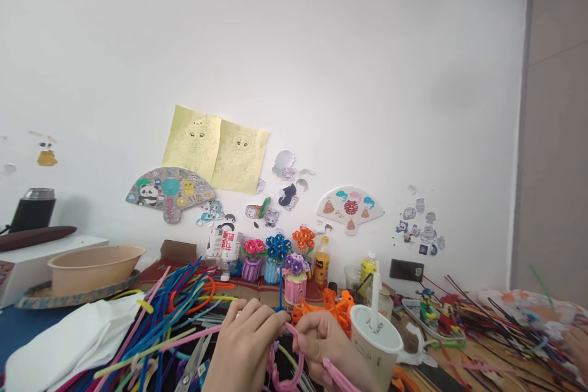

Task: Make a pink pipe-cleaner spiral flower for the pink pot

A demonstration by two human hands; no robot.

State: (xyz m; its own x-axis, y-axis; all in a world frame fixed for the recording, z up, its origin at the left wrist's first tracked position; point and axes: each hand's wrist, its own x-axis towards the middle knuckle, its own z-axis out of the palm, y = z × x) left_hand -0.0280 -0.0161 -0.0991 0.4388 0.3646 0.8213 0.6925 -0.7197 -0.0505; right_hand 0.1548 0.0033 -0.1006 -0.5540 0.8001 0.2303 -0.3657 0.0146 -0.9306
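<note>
A pink pipe cleaner (301, 360) is bent into a loop between my two hands, low in the middle of the head view. My left hand (245, 343) is closed on it, fingers curled with the back of the hand facing me. Thumb and forefinger of my right hand (333, 346) pinch the same pink loop, and a pink end sticks out below the palm. Beneath the fingers hangs a twisted pink piece, mostly hidden. Scissors (195, 361) lie just left of my left hand. A lidded white cup (374, 346) with a straw stands beside my right hand.
Loose pipe cleaners (184, 294) pile up on the left, near white cloth or paper (68, 343) and a tan bowl (94, 269). Small potted pipe-cleaner flowers (295, 285) and a yellow drink bottle (322, 263) stand at the wall. Another person's hand (576, 340) shows far right.
</note>
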